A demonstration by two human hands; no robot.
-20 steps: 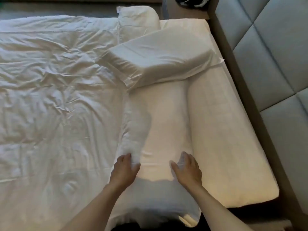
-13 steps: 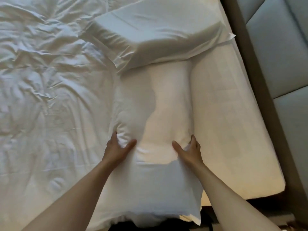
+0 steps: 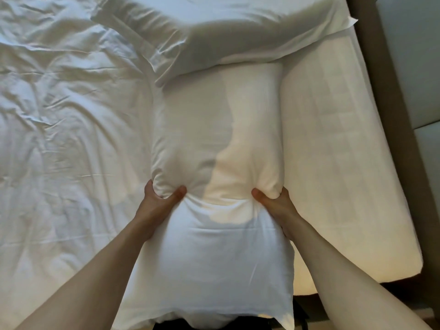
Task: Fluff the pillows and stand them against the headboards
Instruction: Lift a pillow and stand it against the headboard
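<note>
Near pillow (image 3: 214,270): laid lengthwise on the bed, its near end overhanging the bed's near edge, its far end tucked under the second pillow. It is pinched in at the waist, where the cover is gathered into creases.

Left hand (image 3: 157,203): closed on the near pillow's left side at the waist; the thumb lies on top, the fingers are wrapped under the edge, and a bulge of filling is squeezed in the grip.

Right hand (image 3: 273,203): closed likewise on the right side, thumb on top, fingers hidden beneath the edge; the grip is pressed into the filling.

Step in hand: judged to be the fluffing of the near pillow, the filling being squeezed inward from both sides.

Second pillow (image 3: 226,32): laid crosswise at the far end, flat, overlapping the near pillow's far end; not handled.

Duvet (image 3: 71,139): crumpled, spread over the left part of the bed.

Mattress (image 3: 345,163): bare sheet shown along the right edge.

Headboard (image 3: 409,67): padded panels along the right side, apart from both pillows.

Progress: neither pillow is stood against the headboard yet.

Next move: it is judged that the near pillow must be drawn free of the second pillow, lifted, turned toward the right edge and set upright on its long side.
</note>
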